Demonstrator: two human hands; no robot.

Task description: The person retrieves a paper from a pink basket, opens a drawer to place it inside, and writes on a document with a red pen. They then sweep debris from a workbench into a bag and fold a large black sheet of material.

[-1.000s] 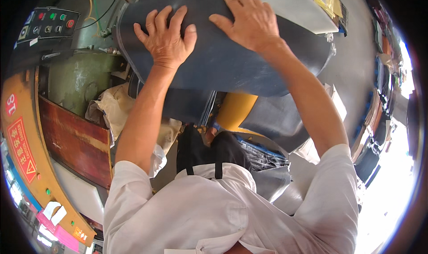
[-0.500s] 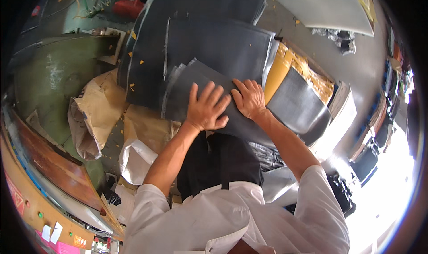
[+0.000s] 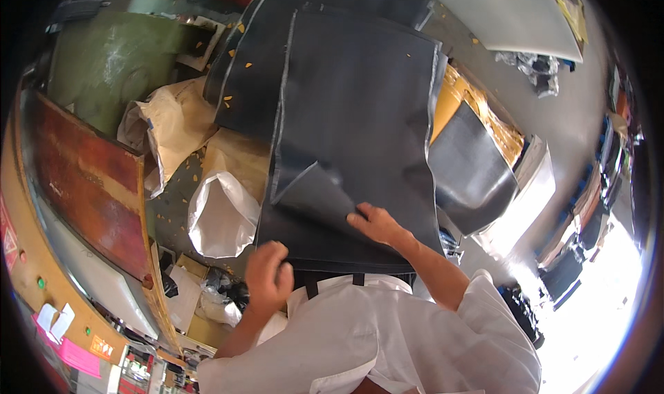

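A stack of large black sheets point(image 3: 360, 89) with pale frayed edges spreads before me and reaches my lap. On its near part a black flap point(image 3: 318, 190) lies turned over, with a pointed corner. My right hand point(image 3: 375, 223) is at the flap's right side, its fingers bent together on the black material; the fingertips are partly hidden. Off the stack's near left corner, my left hand point(image 3: 268, 278) is raised and smeared by motion, with its fingers partly curled. Nothing can be made out in it.
Left of the stack stand an open brown paper sack point(image 3: 176, 117) and a white-lined bag point(image 3: 223, 211). Beyond them are a green panel point(image 3: 114, 69) and a rusty reddish board point(image 3: 86, 159). A yellow wrapped bundle point(image 3: 449, 96) and a shiny black sheet point(image 3: 470, 169) lie to the right.
Both hands lay spread on the near sheets; now the left has lifted away toward my body and the right has come nearer. The near black layer is now folded over, and the view has shifted.
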